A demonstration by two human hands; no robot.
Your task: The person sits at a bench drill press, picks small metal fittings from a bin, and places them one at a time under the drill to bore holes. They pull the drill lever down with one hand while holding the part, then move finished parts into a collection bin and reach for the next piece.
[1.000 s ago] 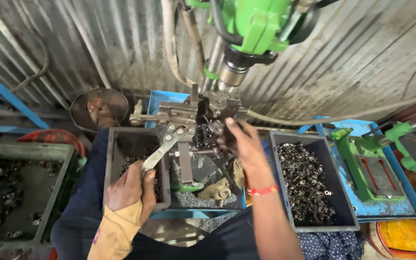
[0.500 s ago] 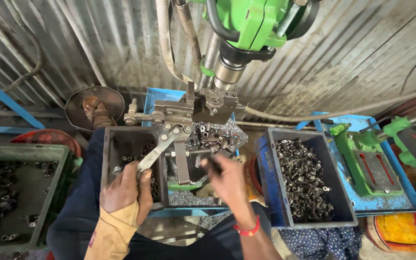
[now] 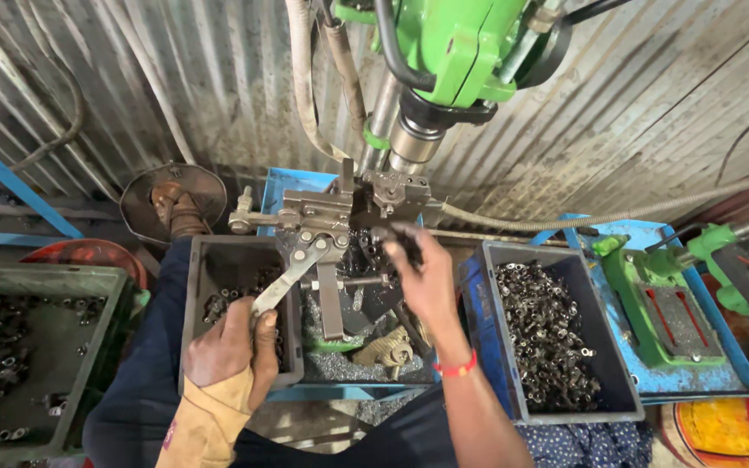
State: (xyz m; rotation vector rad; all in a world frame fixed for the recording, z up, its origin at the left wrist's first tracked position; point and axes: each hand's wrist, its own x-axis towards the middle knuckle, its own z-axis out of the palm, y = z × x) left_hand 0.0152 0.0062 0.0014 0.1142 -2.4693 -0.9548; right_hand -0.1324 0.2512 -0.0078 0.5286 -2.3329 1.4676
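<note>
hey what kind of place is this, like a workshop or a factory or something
Most likely a small metalworking shop. A green drill press stands against a corrugated metal wall, bins of small metal parts flank it, and the left hand grips the clamp lever.

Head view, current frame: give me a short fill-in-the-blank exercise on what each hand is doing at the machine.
1. The left hand grips the metal ____ of the clamp fixture.
2. The right hand reaches to the fixture under the ____ drill head.
3. The bin beside the right forearm holds small metal ____.
4. The right wrist wears a ____ band.

Missing words: lever; green; parts; red
</note>
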